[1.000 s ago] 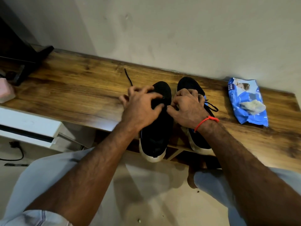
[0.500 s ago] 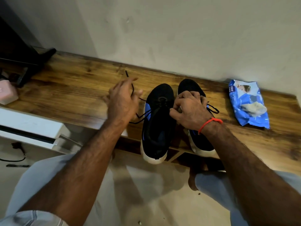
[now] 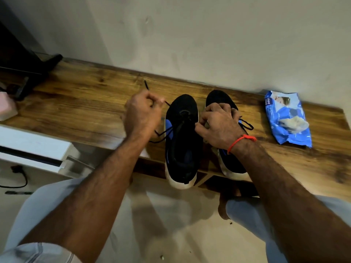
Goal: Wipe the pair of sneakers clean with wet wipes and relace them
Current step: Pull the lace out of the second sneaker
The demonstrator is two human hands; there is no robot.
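Two black sneakers stood side by side on the wooden shelf [image 3: 79, 109], toes toward the wall, heels overhanging the front edge. Left hand [image 3: 141, 115] was curled, pinching the black lace [image 3: 161, 134] of the left sneaker [image 3: 181, 143], drawn out to that shoe's left; the lace tip [image 3: 146, 85] pointed toward the wall. Right hand [image 3: 220, 124] rested curled over the right sneaker [image 3: 221, 97], thumb at the left shoe's edge; what it pinched could not be told. Blue wet-wipe pack [image 3: 286, 118] lay well right of the shoes.
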